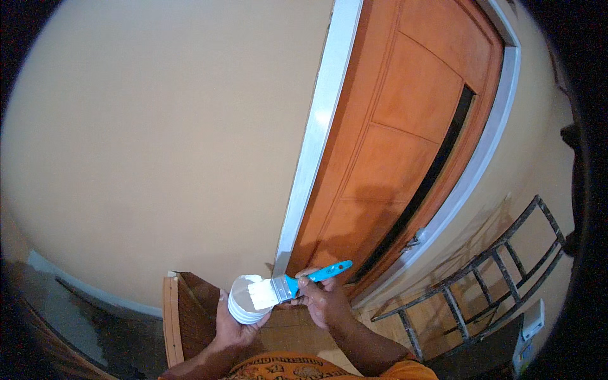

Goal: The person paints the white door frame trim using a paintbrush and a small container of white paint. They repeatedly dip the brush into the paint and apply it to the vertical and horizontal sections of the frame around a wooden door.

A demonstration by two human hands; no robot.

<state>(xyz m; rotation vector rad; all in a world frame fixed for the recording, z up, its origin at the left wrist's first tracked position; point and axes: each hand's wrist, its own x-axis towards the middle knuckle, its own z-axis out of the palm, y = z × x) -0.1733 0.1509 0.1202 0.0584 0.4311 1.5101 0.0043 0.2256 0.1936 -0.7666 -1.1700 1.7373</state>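
Cupped in my left hand [233,328] is a white ribbed plastic tub [244,305], tilted toward me, with pale paint around its rim. My right hand [318,297] grips a paintbrush [297,282] near the metal ferrule, its blue handle pointing up and right. White paint coats the bristles, which lie over the tub's right rim. Just beyond both hands, a white door frame [320,136] stands beside an orange-brown wooden door [386,120].
A beige wall [171,139] fills the left side. At the right, a dark paint-spotted ladder [472,285] leans near the wall. A brown wooden piece of furniture [171,320] stands left of my left hand. The door has a metal handle [415,239].
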